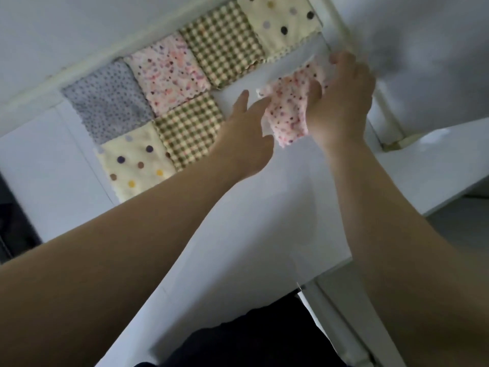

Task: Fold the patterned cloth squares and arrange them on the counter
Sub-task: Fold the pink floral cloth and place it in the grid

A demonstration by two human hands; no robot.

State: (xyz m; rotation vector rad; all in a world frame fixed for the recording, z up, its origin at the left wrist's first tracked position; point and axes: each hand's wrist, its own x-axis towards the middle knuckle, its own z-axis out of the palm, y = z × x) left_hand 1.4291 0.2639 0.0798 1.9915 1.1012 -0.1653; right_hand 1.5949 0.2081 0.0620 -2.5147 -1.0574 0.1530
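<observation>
- Cloth squares: six lie folded flat on the white bench [264, 207], two rows touching edge to edge, running diagonally from lower left to upper right.
- Back row, along the wall edge: grey dotted square [108, 102], pink speckled square [169, 78], green checked square [225, 43], cream polka-dot square [283, 19].
- Front row so far: second cream polka-dot square [135, 162], second green checked square [190, 128]. Bare bench to their right, likely room for two more.
- Progress guess: well over half done; the front row needs filling, and no further loose cloths show.
- Seventh cloth, pink speckled cloth [288, 107], is in hand just above the bare bench, right of the front row and below the back row's right end. It is crumpled and half gathered, not flat yet.
- Its long axis runs roughly from lower left to upper right, the lower end drooping toward the bench; blur hides its edges.
- Right hand [344, 102]: fingers curled shut around the cloth's right side and top.
- Left hand [246, 131]: fingers mostly extended and loosely spread, tips touching the cloth's left edge. Whether they pinch it, cannot tell.
- Remaining for this piece, by my read: flatten, square up, lay beside the front checked one.
</observation>
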